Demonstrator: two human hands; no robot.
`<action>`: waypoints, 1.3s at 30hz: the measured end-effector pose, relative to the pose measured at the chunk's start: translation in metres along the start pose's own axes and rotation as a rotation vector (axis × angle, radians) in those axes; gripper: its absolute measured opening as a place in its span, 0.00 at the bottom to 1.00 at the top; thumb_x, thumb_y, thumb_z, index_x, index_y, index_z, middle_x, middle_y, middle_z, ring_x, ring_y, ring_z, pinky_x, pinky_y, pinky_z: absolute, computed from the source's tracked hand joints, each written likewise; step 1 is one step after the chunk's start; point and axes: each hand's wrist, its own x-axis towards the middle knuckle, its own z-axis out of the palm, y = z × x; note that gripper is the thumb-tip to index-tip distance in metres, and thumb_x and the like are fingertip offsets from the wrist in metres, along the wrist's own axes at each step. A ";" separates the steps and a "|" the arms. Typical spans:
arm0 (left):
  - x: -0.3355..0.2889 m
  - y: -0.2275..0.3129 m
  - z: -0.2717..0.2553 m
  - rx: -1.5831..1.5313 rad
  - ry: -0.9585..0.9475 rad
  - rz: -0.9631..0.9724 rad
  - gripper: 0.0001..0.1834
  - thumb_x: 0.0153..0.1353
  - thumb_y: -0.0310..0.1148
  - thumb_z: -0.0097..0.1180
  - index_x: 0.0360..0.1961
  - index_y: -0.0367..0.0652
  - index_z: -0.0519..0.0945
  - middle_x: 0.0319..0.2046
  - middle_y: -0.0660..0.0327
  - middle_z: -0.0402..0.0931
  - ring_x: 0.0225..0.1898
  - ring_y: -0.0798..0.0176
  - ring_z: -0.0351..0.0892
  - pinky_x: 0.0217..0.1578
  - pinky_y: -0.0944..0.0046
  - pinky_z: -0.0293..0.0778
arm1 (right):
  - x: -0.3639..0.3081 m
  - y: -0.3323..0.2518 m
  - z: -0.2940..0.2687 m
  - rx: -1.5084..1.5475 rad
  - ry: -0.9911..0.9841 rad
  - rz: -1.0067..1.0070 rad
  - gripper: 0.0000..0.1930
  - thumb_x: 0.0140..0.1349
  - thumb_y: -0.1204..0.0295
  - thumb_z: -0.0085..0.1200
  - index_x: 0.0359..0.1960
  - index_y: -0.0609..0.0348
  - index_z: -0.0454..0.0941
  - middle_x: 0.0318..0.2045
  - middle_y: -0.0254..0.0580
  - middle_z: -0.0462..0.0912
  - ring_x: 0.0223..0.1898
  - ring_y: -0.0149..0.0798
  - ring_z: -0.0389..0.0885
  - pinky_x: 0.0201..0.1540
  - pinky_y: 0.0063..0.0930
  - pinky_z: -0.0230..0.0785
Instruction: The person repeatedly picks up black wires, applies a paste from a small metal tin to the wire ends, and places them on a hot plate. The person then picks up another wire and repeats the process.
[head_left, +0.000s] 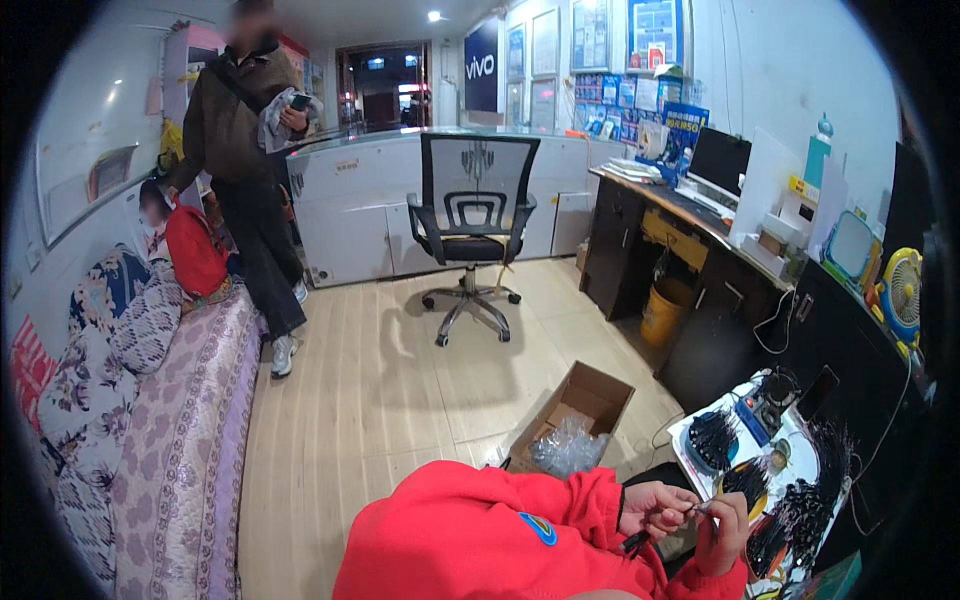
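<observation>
My left hand (655,508) and my right hand (730,528) come together at the lower right, beside the white work table (690,455). Both are closed, with fingertips pinched around something small between them, too tiny to name. A short black piece (635,542) hangs below my left hand; whether it belongs to the pinched thing I cannot tell. On the table close by lie bundles of thin black cables (712,438), some on a blue round tray, others on a yellow one. More black cables (800,515) are heaped along the right side.
An open cardboard box (585,400) with clear plastic bags (570,447) stands on the floor ahead. Beyond is a black office chair (472,200). Along the left runs a couch (195,400), where a person stands (250,130) near a seated child-sized figure. A desk (660,195) lines the right.
</observation>
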 end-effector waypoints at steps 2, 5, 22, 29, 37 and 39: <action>-0.002 0.000 0.000 0.021 -0.037 0.010 0.07 0.65 0.30 0.50 0.43 0.42 0.74 0.20 0.67 0.70 0.15 0.78 0.57 0.15 0.76 0.50 | -0.001 -0.004 0.001 0.032 0.025 0.073 0.09 0.47 0.85 0.55 0.30 0.61 0.71 0.27 0.43 0.73 0.28 0.40 0.72 0.31 0.27 0.64; -0.002 -0.001 0.001 0.051 -0.098 0.001 0.07 0.66 0.30 0.49 0.43 0.43 0.75 0.19 0.68 0.69 0.14 0.77 0.57 0.15 0.76 0.51 | -0.005 -0.009 0.001 0.078 0.042 0.138 0.09 0.48 0.85 0.54 0.31 0.62 0.71 0.28 0.43 0.73 0.29 0.39 0.72 0.31 0.26 0.64; 0.004 -0.005 0.006 0.113 -0.061 0.001 0.06 0.66 0.30 0.50 0.42 0.44 0.75 0.20 0.68 0.69 0.15 0.78 0.56 0.15 0.76 0.50 | -0.010 -0.018 -0.009 0.061 0.066 0.216 0.10 0.47 0.86 0.53 0.31 0.63 0.72 0.27 0.44 0.73 0.28 0.39 0.72 0.29 0.25 0.64; 0.005 -0.008 0.001 0.189 0.029 0.022 0.05 0.65 0.31 0.52 0.39 0.44 0.75 0.20 0.69 0.68 0.16 0.78 0.58 0.16 0.76 0.50 | -0.016 -0.021 -0.011 0.056 0.069 0.314 0.06 0.51 0.83 0.55 0.30 0.62 0.71 0.27 0.43 0.73 0.27 0.37 0.72 0.29 0.24 0.62; 0.006 -0.003 0.012 0.407 0.140 0.151 0.07 0.59 0.27 0.58 0.38 0.38 0.78 0.26 0.63 0.76 0.21 0.73 0.68 0.23 0.74 0.63 | -0.015 -0.019 -0.010 0.158 0.092 0.462 0.04 0.51 0.79 0.54 0.29 0.62 0.72 0.24 0.43 0.73 0.24 0.40 0.71 0.28 0.27 0.63; 0.005 0.004 0.016 0.462 0.090 0.168 0.07 0.58 0.25 0.58 0.38 0.36 0.79 0.29 0.60 0.78 0.23 0.73 0.69 0.25 0.74 0.66 | -0.015 -0.018 -0.013 0.111 0.047 0.465 0.04 0.52 0.80 0.53 0.30 0.63 0.73 0.25 0.45 0.74 0.25 0.42 0.73 0.29 0.28 0.65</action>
